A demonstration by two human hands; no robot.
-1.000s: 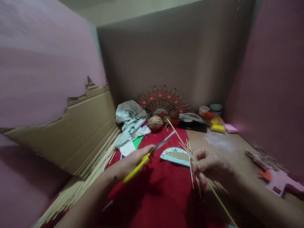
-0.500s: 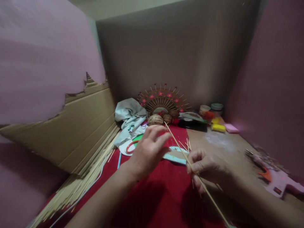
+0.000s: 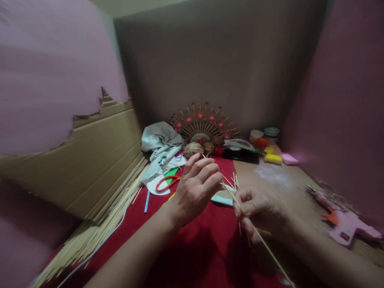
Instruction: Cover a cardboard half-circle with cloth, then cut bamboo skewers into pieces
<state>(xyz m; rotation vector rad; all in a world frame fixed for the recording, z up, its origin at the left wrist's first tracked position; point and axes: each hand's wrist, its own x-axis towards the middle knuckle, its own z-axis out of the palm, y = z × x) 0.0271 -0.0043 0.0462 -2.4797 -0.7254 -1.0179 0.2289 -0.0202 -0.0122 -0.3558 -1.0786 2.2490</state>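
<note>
A long, thin bamboo stick point(image 3: 271, 252) slants from the bottom edge up toward the middle. Near its upper end, my left hand point(image 3: 199, 184) is closed around it, the fingers curled and hiding part of the stick; its tip shows just above them. Lower down, my right hand point(image 3: 250, 206) pinches the same stick between thumb and fingers. Short stick ends also poke out below the right hand, though their hold is partly hidden. Behind the hands lie several short sticks point(image 3: 235, 181) and a pale blue-edged curved piece point(image 3: 222, 198) on the red cloth point(image 3: 192, 256).
Many long sticks point(image 3: 87, 240) lie along the left beside cardboard point(image 3: 105, 160). Orange-handled scissors point(image 3: 160, 188), a crumpled cloth point(image 3: 162, 140), twine balls point(image 3: 193, 149) and a flowered fan-shaped piece point(image 3: 200, 120) stand farther back. A pink glue gun point(image 3: 345, 230) lies right, yellow packets point(image 3: 273, 159) behind.
My left hand has gone from open beside the stick to closed around its upper part. My right hand keeps its pinch. The whole view has shifted slightly.
</note>
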